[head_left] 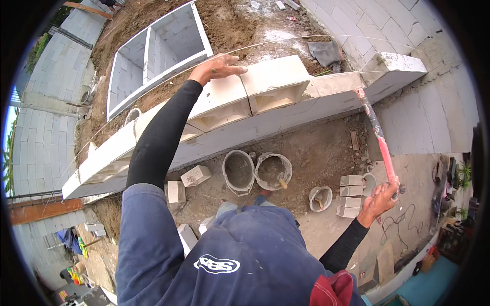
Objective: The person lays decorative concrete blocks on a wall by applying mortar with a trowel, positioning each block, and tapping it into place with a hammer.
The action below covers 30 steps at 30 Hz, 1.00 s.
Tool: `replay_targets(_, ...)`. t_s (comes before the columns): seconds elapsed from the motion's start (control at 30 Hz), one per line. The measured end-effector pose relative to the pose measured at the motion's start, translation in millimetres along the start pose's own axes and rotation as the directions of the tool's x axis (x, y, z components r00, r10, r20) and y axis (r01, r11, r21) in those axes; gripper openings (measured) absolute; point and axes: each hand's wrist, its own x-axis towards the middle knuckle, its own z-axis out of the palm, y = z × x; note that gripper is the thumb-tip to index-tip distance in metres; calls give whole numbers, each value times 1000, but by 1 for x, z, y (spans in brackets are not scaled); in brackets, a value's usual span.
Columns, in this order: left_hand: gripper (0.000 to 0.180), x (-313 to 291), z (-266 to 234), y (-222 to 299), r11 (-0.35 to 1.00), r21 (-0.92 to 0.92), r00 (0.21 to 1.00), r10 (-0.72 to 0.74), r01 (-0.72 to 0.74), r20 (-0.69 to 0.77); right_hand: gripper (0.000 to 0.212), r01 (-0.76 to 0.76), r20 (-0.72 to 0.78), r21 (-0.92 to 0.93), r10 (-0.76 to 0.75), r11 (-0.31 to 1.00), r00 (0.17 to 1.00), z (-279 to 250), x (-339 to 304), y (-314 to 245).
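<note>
Left hand [217, 68]: lay flat, fingers spread, palm down on a white block [224, 99] in the top course of the wall [286, 115]. Right hand [380, 199]: closed round the red handle of a hammer [377, 133], its head touching the wall's top. Two buckets [258, 171] stood below.

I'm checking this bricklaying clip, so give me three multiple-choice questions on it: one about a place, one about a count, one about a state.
1. Where does the left hand rest?
A. on a white block atop the wall
B. in a bucket
C. on the ground

2. How many large buckets stand side by side on the ground below the wall?
A. one
B. two
C. four

3. How is the right hand?
A. flat and empty
B. out of view
C. closed around the red-handled tool

Answers: 1 A, the fingers lie spread on the block's top. 2 B, two stand touching. 3 C, the fingers wrap the handle's end.
</note>
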Motion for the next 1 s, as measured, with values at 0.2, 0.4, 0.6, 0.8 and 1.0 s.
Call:
replay_targets(0.2,69,13,5,-8,983,-181,988,40,-12,148,16,304,382,-82,-252,949,889,63,-19,-31)
replay_targets(0.4,58,10,0,-2,986,-166,983,44,-14,179,17,588,700,-110,-357,801,618,149,-39,-43)
replay_targets(0.6,56,12,1,-4,995,-97,991,13,0,130,17,616,717,-63,-394,785,575,171,-53,-44)
replay_targets(0.8,56,14,-3,0,994,-108,986,-3,21,167,18,592,694,-84,-379,801,612,171,-41,-39)
replay_targets(1.0,54,18,-2,-4,990,-131,983,-24,49,183,20,577,687,-100,-363,811,630,175,-11,-45)
